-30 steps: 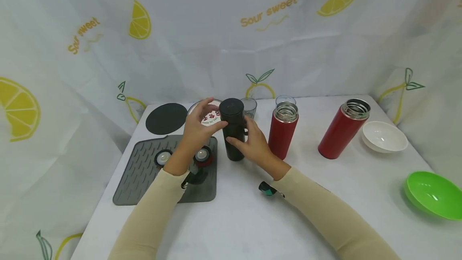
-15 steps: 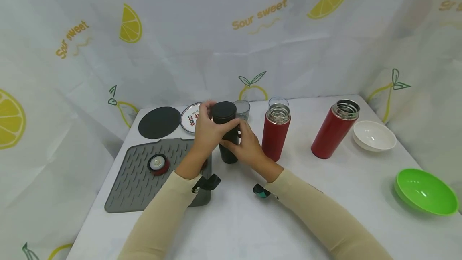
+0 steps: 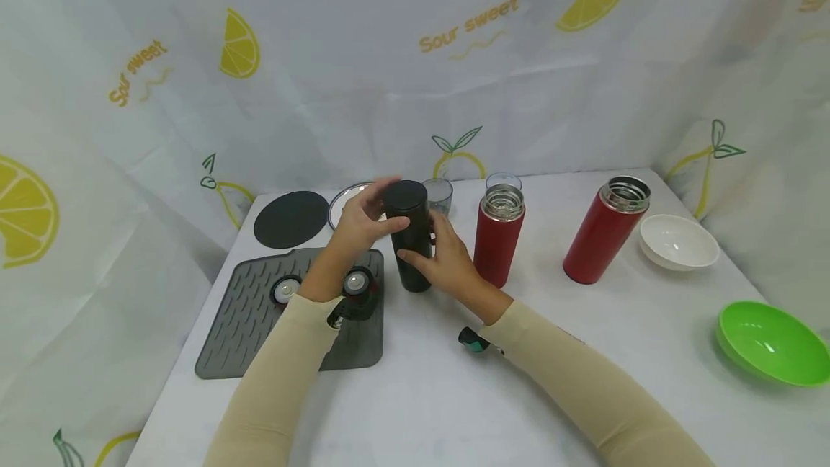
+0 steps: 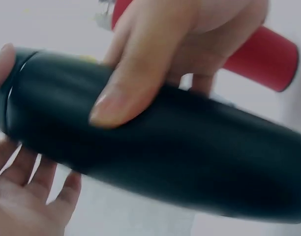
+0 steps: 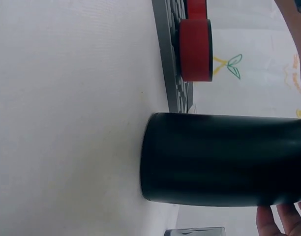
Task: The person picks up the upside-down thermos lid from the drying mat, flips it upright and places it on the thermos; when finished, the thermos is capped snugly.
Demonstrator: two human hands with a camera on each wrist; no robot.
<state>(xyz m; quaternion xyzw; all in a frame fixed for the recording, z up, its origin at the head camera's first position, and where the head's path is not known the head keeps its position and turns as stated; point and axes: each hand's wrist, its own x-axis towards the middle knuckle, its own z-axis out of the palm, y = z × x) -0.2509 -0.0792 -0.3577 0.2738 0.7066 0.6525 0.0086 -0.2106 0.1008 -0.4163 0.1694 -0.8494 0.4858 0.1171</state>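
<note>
A black thermos flask [image 3: 413, 274] with a black lid [image 3: 405, 195] stands on the white table at the mat's right edge. My right hand [image 3: 452, 259] grips its body, thumb across the front and fingers round the far side. My left hand [image 3: 360, 220] is around the lid's left side, fingers and thumb spread and nearly straight, with a gap between palm and lid. In the left wrist view the right thumb [image 4: 113, 105] presses on the flask below the lid seam. The base of the flask [image 5: 190, 160] shows in the right wrist view.
Two red flasks [image 3: 498, 243] without lids stand to the right, one leaning. Two red-and-black lids [image 3: 286, 290] sit on the grey drying mat [image 3: 236, 330]. Behind are a black round mat [image 3: 291, 219], a metal-rimmed plate and two glasses [image 3: 438, 193]. White [image 3: 678, 243] and green bowls [image 3: 772, 341] lie right.
My left hand closed round the lid and turned inward half a second ago, then loosened and swung back left. My right hand keeps its grip on the flask.
</note>
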